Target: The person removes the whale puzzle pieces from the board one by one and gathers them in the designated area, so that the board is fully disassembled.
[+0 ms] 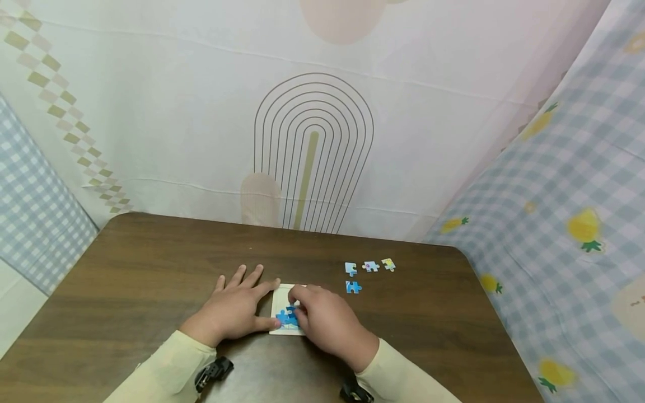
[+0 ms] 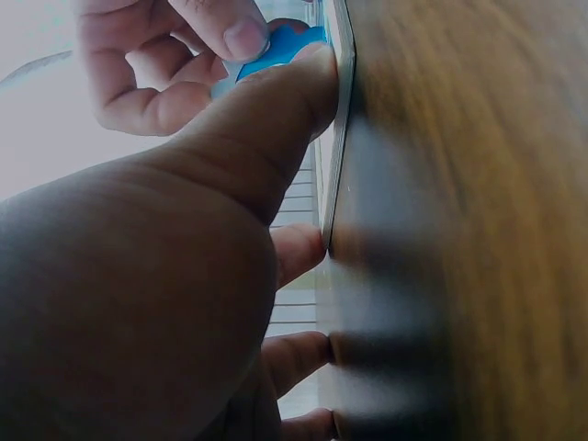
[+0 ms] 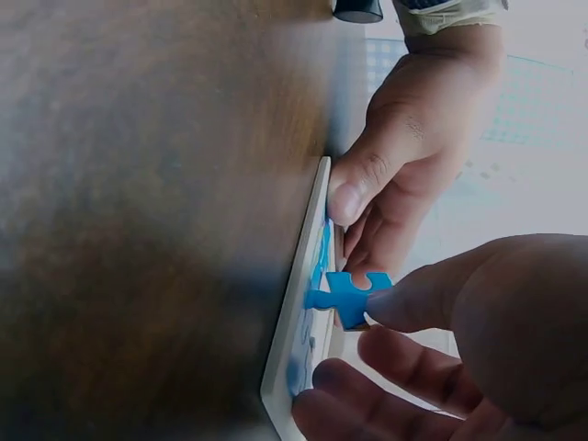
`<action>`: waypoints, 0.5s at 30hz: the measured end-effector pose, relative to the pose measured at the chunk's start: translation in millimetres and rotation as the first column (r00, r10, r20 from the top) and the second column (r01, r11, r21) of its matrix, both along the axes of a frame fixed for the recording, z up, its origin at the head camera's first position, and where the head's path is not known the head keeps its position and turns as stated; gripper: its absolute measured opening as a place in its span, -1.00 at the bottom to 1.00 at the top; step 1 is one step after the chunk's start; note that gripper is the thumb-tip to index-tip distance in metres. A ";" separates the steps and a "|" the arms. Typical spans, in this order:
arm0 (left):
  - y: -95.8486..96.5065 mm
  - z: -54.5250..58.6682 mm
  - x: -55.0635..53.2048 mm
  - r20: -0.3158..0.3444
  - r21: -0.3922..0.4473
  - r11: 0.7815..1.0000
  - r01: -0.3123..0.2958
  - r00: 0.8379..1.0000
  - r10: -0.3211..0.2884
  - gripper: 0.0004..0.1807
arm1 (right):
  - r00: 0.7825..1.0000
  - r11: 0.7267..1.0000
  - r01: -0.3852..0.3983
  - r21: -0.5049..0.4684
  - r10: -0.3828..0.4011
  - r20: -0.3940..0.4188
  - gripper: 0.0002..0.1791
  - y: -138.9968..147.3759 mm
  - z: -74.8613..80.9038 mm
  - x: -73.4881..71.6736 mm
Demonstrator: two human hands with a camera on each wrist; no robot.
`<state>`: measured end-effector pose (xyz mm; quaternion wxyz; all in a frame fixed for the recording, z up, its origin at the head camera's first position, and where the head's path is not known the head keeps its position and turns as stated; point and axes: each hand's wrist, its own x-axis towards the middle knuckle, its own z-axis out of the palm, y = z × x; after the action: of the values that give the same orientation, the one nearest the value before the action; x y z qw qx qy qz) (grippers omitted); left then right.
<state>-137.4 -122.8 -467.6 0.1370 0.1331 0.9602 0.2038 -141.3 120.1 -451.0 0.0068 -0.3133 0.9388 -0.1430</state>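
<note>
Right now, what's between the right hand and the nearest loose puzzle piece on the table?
The head view shows only bare table between the right hand and that piece.

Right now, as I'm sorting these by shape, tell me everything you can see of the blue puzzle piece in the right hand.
The blue puzzle piece looks thin and flat, perhaps card or wood, with a rounded notch in one edge and a tab pointing toward the pale tray. The right hand pinches it, hiding part of one end. It is steeply tilted to the tray; whether the tab touches anything there is unclear.
</note>
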 end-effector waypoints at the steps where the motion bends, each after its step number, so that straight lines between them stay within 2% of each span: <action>1: 0.1 -0.1 0.0 -0.001 0.000 1.000 0.000 1.000 0.000 0.02 | 1.000 1.000 -0.005 -0.006 0.005 -0.006 -0.87 0.9 -0.6 0.2; 4: 0.4 -0.5 -0.6 -0.001 0.000 1.000 0.003 1.000 -0.003 0.02 | 1.000 0.999 -0.019 -0.049 0.019 0.011 -0.87 4.0 -1.7 -0.4; 10: 0.6 0.0 -1.2 0.012 -0.006 1.000 0.004 1.000 -0.004 0.02 | 0.991 0.983 0.003 -0.184 0.023 0.135 -0.87 12.3 -0.5 -7.2; 15: 0.9 0.4 -0.5 0.017 -0.014 1.000 0.002 1.000 -0.002 0.02 | 0.976 0.972 0.034 -0.231 0.017 0.215 -0.88 21.6 0.9 -11.7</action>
<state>-137.9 -122.0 -467.2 0.1462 0.1314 0.9603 0.1982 -152.9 141.7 -450.1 0.0712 -0.2904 0.9104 -0.2858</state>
